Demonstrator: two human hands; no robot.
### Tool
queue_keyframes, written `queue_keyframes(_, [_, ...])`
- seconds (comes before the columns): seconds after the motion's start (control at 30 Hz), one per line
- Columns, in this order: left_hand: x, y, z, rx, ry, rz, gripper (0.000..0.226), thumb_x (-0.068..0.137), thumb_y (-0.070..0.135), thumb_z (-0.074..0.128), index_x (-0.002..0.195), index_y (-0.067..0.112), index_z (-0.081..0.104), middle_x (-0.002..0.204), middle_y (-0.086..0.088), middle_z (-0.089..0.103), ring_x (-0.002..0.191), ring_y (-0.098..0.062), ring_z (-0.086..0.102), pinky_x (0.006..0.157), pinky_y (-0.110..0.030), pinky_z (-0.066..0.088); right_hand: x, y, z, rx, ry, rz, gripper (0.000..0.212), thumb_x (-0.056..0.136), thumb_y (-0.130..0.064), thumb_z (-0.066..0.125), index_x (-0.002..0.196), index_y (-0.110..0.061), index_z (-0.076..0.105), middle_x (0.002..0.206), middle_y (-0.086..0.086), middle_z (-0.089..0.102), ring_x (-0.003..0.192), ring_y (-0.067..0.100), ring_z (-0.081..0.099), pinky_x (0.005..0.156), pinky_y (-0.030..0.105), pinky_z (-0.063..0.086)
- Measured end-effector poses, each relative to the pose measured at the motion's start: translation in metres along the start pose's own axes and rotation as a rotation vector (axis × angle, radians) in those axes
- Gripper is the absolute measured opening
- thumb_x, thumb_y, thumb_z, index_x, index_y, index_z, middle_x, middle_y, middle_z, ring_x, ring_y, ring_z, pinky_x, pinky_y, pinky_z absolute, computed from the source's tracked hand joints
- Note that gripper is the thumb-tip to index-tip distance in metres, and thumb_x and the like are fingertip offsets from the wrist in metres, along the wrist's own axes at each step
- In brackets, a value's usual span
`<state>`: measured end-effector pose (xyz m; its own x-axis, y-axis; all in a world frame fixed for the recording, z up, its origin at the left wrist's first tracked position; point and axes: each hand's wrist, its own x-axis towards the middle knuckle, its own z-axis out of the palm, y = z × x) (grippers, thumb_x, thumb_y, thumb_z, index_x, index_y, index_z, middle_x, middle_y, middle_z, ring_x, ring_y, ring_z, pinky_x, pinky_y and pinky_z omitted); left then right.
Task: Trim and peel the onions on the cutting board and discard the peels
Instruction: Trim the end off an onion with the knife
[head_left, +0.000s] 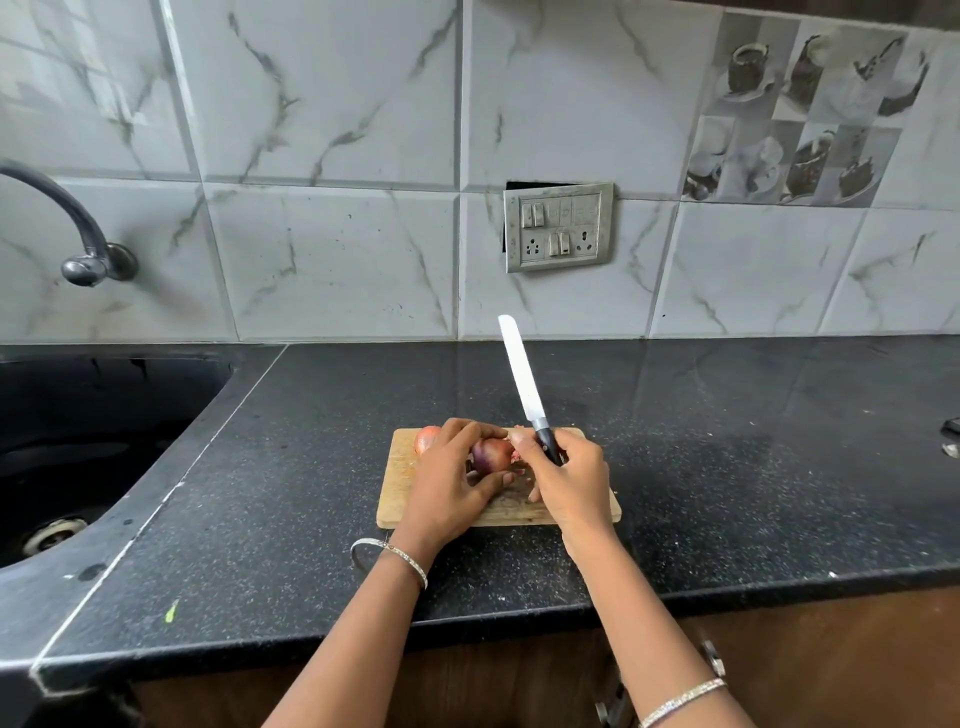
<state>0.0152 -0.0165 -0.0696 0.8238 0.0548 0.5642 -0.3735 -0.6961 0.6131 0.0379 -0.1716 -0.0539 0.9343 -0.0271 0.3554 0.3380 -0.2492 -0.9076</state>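
left hand is gripping an onion over the board; right hand is gripping a knife; black speckled table, marble-tiled wall, sink at left

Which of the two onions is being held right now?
The darker purple onion, gripped by the left hand mid-board; the paler orange onion sits at the cutting board's far-left corner, behind that hand.

Bare forearms wear a silver left bangle and right bangle.
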Motion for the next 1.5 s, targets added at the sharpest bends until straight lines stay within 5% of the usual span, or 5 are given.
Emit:
queue_keyframes(0.2, [0.0, 0.002, 0.001, 0.008, -0.019, 0.027, 0.043, 0.078, 0.03, 0.083, 0.116, 0.024, 0.065, 0.109, 0.014, 0.062, 0.101, -0.006, 0.054, 0.087, -0.022, 0.041, 0.005, 0.004, 0.003, -0.07, 0.005, -0.004, 0.02, 0.091, -0.026, 0.074, 0.086, -0.007, 0.073, 0.075, 0.015, 0.067, 0.044, 0.015, 0.06, 0.052, 0.046, 0.057])
queue_keyframes(0.43, [0.001, 0.006, 0.003, -0.07, -0.065, 0.043, 0.036, 0.084, 0.036, 0.076, 0.115, 0.021, 0.069, 0.105, 0.01, 0.071, 0.094, -0.003, 0.06, 0.083, -0.013, 0.043, 0.003, 0.006, 0.007, -0.278, 0.055, -0.055, 0.02, 0.096, -0.029, 0.066, 0.084, -0.014, 0.059, 0.073, -0.012, 0.052, 0.071, 0.011, 0.049, 0.064, 0.029, 0.031])
queue_keyframes(0.73, [0.0, 0.003, 0.003, -0.181, 0.0, -0.076, 0.044, 0.084, 0.056, 0.068, 0.111, 0.021, 0.065, 0.103, 0.013, 0.07, 0.094, 0.002, 0.06, 0.079, -0.022, 0.049, 0.008, 0.019, 0.009, -0.122, 0.282, 0.005, 0.014, 0.096, -0.032, 0.061, 0.088, -0.021, 0.062, 0.078, 0.002, 0.066, 0.074, 0.032, 0.068, 0.069, 0.048, 0.056])
queue_keyframes(1.0, [-0.002, 0.007, -0.002, -0.169, -0.023, -0.074, 0.051, 0.097, 0.044, 0.06, 0.142, 0.031, 0.041, 0.096, 0.019, 0.059, 0.09, 0.001, 0.057, 0.079, -0.013, 0.043, -0.002, 0.006, 0.0, -0.03, 0.087, 0.018, 0.017, 0.09, -0.006, 0.064, 0.095, -0.02, 0.073, 0.08, 0.003, 0.071, 0.041, 0.013, 0.06, 0.042, 0.022, 0.047])
queue_keyframes(1.5, [0.002, 0.0, -0.003, -0.381, -0.05, -0.183, 0.054, 0.098, 0.063, 0.042, 0.106, 0.019, 0.07, 0.094, -0.008, 0.07, 0.08, -0.025, 0.073, 0.069, -0.052, 0.061, -0.004, 0.006, 0.004, 0.19, -0.169, -0.024, 0.032, 0.08, -0.021, 0.085, 0.109, -0.016, 0.071, 0.088, 0.017, 0.07, 0.037, 0.015, 0.051, 0.039, 0.027, 0.044])
